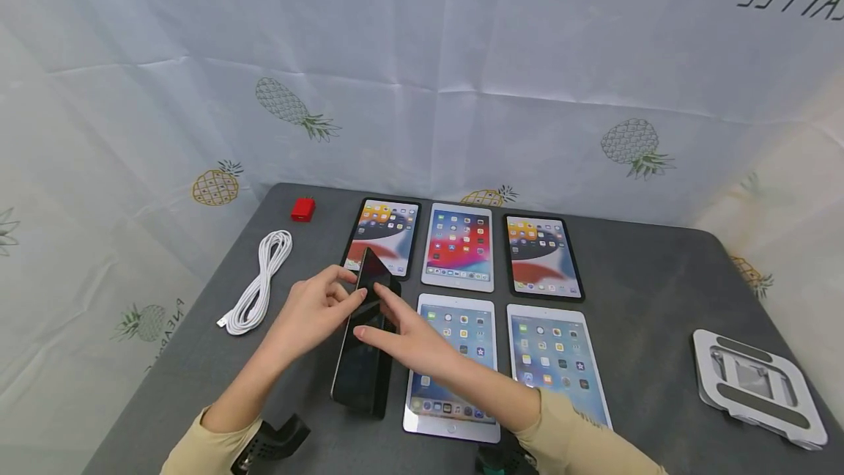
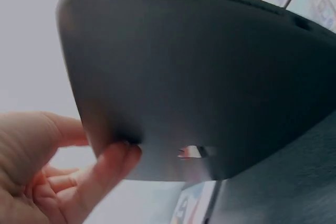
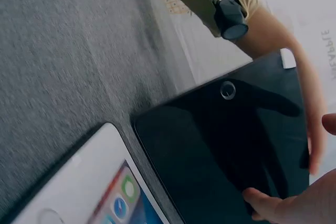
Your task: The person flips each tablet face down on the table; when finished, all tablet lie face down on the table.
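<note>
A dark tablet stands tilted up on edge near the table's front, its black screen with a round button facing my right wrist camera. In the left wrist view its dark back cover has a small cutout near the lower edge. My left hand pinches the cover's edge between thumb and finger. From the other side my right hand reaches over, thumb and finger spread, and a fingertip touches the black screen. At one screen corner a pale patch shows.
Several tablets with lit screens lie in two rows, including a white one at the back and another white tablet under my right forearm. Leftward are a coiled white cable and a red charger plug. A folded white stand lies far right.
</note>
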Available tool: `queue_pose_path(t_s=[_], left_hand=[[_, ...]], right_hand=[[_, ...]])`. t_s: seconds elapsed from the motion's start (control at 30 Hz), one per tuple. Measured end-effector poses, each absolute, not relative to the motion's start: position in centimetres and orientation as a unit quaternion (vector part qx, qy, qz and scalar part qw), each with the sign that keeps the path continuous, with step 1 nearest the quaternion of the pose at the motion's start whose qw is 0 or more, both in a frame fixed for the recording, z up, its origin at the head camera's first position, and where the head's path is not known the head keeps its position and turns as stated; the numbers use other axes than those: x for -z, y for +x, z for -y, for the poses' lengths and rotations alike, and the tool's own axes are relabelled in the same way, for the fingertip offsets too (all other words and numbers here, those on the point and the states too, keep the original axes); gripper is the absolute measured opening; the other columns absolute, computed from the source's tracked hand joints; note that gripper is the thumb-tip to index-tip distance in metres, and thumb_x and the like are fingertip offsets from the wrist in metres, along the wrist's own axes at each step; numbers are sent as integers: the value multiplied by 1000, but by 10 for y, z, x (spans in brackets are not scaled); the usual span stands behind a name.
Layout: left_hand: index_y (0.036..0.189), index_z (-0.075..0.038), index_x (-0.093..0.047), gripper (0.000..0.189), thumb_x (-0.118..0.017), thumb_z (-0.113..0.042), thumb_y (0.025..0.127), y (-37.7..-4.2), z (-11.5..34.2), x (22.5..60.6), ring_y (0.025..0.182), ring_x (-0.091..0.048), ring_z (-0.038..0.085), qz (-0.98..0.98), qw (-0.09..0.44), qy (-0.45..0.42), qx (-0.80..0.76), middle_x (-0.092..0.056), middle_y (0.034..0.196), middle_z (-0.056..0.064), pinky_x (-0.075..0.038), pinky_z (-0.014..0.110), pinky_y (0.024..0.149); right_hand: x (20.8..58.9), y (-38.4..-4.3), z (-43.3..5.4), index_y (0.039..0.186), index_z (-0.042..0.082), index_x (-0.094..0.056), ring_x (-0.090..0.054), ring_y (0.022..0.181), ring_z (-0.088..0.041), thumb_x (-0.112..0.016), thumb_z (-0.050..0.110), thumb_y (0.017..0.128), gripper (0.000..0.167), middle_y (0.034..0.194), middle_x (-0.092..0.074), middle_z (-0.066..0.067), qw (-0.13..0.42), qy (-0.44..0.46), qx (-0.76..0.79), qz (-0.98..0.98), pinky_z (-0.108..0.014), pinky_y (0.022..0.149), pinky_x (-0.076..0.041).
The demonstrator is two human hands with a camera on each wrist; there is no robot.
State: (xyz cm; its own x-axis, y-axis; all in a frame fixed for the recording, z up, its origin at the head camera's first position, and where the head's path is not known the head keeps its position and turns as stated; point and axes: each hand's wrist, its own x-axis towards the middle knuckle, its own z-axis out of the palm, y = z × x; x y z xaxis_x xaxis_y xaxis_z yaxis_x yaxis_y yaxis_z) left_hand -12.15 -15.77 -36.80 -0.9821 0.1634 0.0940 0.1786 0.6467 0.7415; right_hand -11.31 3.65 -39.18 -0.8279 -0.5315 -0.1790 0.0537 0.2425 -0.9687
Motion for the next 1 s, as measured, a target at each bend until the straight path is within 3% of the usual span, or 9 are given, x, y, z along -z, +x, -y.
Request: queue_pose_path(t_s=[0.3,0.43,0.6,0.73,0.87,1.0], left_hand=[[126,-15,-61,29,-56,-27,101,-116,144,389,64,-65,14,845,-35,-95,525,-63,69,0,-54,28,57],[132,-12,-57,33,-56,-23,101,-115,141,402,69,-65,17,818,-77,-93,563,-62,75,4,-57,29,63],[136,-5,-52,43,-58,-26,99,-115,138,419,96,-65,21,796,-126,-66,588,-65,109,11,-57,36,79],[143,1,-42,60,-61,-32,97,-116,137,427,121,-55,30,782,-170,-29,599,-50,138,20,-51,42,93],[147,6,-31,69,-62,-31,97,-118,139,429,130,-45,37,757,-209,-17,619,-37,147,27,-47,46,98],[146,8,-29,71,-63,-28,96,-121,140,430,131,-44,38,733,-233,-6,639,-36,147,28,-47,47,98]], right_hand=[[390,-103,-41,156,20,-22,-26,141,-34,-67,42,90,83,157,-26,-6,229,-129,623,-737,-64,101,-36],[388,-101,-45,156,20,-22,-25,142,-37,-70,36,89,84,156,-28,-12,236,-99,645,-720,-64,100,-37],[384,-100,-50,155,12,-22,-24,143,-38,-67,22,89,80,156,-27,-18,238,-88,678,-690,-64,104,-32],[384,-101,-54,154,7,-21,-26,143,-36,-64,14,88,79,158,-24,-17,241,-83,703,-664,-57,105,-36],[386,-103,-57,153,5,-23,-33,139,-36,-62,9,86,77,156,-26,-18,238,-74,720,-647,-49,100,-44],[387,-105,-61,151,4,-28,-41,134,-37,-58,6,85,73,153,-31,-17,227,-75,729,-641,-52,99,-45]])
